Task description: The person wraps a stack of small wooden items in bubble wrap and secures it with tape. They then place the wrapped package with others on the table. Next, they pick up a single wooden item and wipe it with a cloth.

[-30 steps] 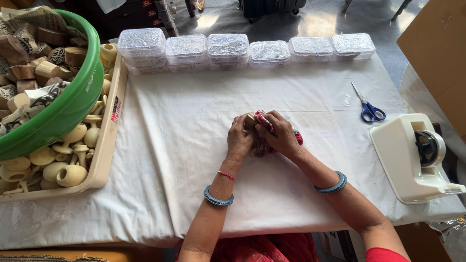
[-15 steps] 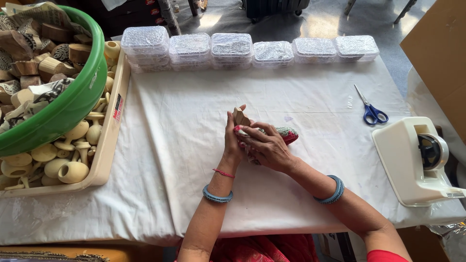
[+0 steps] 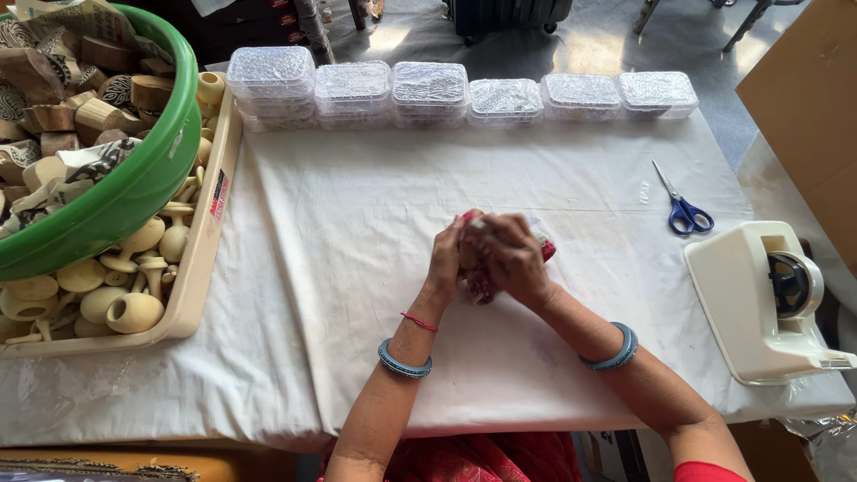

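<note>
Both of my hands are cupped around a small bundle of red patterned cloth (image 3: 544,246) in a clear wrapper at the middle of the white-covered table (image 3: 357,214). My left hand (image 3: 446,254) presses its left side with the fingers upright. My right hand (image 3: 507,254) lies over the top and hides most of the bundle; only its red edges show. Blue bangles sit on both wrists and a red thread on the left one.
A row of clear lidded plastic boxes (image 3: 428,89) lines the far edge. Blue-handled scissors (image 3: 683,210) and a cream tape dispenser (image 3: 768,299) lie at the right. At the left, a green tub (image 3: 134,192) of carved wooden blocks rests on a beige tray (image 3: 201,268) of wooden parts.
My hands have shifted slightly on the bundle: the left fingers, raised half a second ago, now close in against it, and the right hand covers more of it.
</note>
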